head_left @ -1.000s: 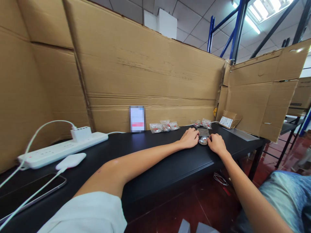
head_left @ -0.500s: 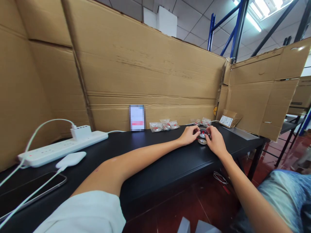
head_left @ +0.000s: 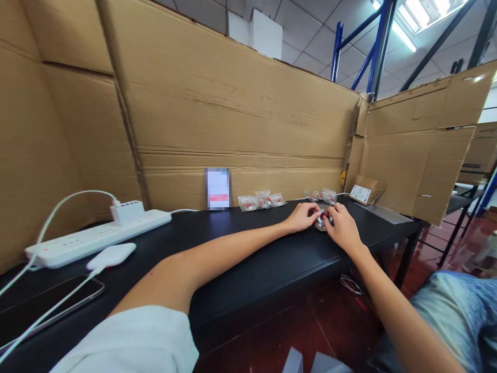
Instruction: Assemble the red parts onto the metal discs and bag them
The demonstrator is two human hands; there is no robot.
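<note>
Over the black table (head_left: 248,264), toward its right part, my two hands almost meet. My left hand (head_left: 303,217) has its thumb and index finger curled together at a small piece with a bit of red. My right hand (head_left: 342,224) reaches in from the right with bent fingers pinched at the same spot. A small round shiny metal disc (head_left: 320,227) lies on the table just below the fingertips, partly covered by them. What exactly the fingers hold is too small and hidden to name.
Clear plastic packets with red and silver pieces (head_left: 262,200) lie along the cardboard wall (head_left: 240,114), with more packets (head_left: 321,195) behind my hands. A blurred-screen device (head_left: 218,188) leans there. A power strip (head_left: 101,235), white puck (head_left: 112,256) and phone (head_left: 50,305) lie left; a brown parcel (head_left: 367,190) sits right.
My right hand has moved slightly left, closer to my left hand. The round piece with a red centre, visible between the hands before, is now mostly covered by fingers.
</note>
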